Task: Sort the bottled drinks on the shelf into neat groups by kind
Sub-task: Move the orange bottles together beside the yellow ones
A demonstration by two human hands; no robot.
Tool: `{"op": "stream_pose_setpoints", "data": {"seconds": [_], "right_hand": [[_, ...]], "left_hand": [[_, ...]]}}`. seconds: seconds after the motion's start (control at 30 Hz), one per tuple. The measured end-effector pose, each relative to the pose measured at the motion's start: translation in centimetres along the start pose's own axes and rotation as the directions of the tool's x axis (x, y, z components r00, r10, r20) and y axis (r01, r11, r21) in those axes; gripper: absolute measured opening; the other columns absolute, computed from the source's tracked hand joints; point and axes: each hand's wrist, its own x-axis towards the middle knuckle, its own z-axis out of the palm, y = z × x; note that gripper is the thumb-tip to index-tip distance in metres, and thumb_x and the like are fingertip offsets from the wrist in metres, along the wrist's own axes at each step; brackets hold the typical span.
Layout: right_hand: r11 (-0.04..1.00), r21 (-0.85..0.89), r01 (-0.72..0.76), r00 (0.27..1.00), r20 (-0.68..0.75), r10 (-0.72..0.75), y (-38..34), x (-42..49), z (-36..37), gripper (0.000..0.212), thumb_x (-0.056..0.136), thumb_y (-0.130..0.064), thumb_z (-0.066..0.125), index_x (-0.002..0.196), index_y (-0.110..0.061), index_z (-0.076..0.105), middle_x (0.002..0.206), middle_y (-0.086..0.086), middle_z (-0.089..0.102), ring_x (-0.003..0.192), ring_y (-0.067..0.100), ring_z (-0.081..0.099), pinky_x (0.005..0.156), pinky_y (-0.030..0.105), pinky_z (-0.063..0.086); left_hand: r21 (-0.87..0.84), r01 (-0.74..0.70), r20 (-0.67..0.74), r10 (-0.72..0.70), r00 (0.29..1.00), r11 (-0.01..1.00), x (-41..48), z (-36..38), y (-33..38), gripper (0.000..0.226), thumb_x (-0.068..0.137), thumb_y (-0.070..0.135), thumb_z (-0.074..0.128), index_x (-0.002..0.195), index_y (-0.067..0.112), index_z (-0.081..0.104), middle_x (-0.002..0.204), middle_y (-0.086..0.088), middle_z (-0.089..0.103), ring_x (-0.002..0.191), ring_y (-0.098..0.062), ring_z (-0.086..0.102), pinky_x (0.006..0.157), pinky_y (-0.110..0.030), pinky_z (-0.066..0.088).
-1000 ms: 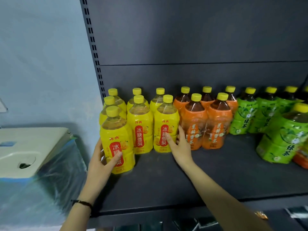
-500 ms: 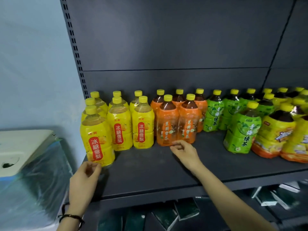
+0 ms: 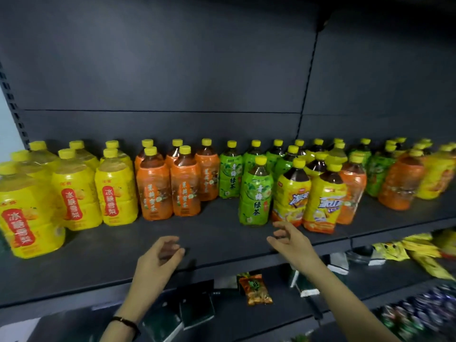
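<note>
Bottles stand on shelf, none held. L hand & R hand hover over shelf's front edge, fingers loosely curled, both empty. R hand is just in front of iced-tea bottles. Toward left end: orange group, then yellow group, w/ one yellow bottle out near front edge. Right end: green, orange, yellow mixed. Black band on L wrist. Snack pack on lower shelf.
</note>
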Motion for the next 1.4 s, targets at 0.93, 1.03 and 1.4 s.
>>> {"op": "stream_pose_setpoints", "data": {"seconds": [0.93, 1.03, 1.4], "right_hand": [[0.959, 0.281, 0.039, 0.978, -0.208, 0.021, 10.3, 10.8, -14.1, 0.110, 0.043, -0.065, 0.082, 0.139, -0.034, 0.037, 0.130, -0.009, 0.058, 0.118, 0.014, 0.057, 0.098, 0.047, 0.051], [0.962, 0.269, 0.048, 0.983, -0.185, 0.002, 10.6, 11.2, -14.6, 0.104, 0.043, -0.062, 0.082, 0.135, -0.036, 0.040, 0.127, -0.010, 0.059, 0.116, 0.013, 0.057, 0.098, 0.046, 0.051], [0.953, 0.291, 0.090, 0.985, -0.170, -0.041, 11.6, 12.1, -14.9, 0.095, 0.050, -0.053, 0.086, 0.132, -0.036, 0.041, 0.127, -0.010, 0.056, 0.118, 0.011, 0.055, 0.099, 0.045, 0.050]], "left_hand": [[-0.042, 0.010, -0.032, -0.012, 0.999, 0.999, 13.7, 21.9, 5.0, 0.092, 0.073, 0.029, 0.080, 0.148, 0.025, 0.028, 0.144, 0.000, 0.047, 0.127, -0.016, 0.046, 0.104, -0.036, 0.041], [-0.032, 0.032, -0.078, -0.034, 0.996, 0.999, 15.0, 23.0, 5.2, 0.093, 0.071, 0.031, 0.082, 0.147, 0.025, 0.029, 0.143, -0.001, 0.048, 0.129, -0.019, 0.046, 0.106, -0.042, 0.041], [-0.059, -0.126, -0.395, 0.093, 0.914, 0.990, 16.2, 27.2, 7.6, 0.051, 0.083, 0.037, 0.070, 0.126, 0.020, 0.049, 0.126, -0.002, 0.049, 0.120, -0.020, 0.049, 0.102, -0.042, 0.044]]}}
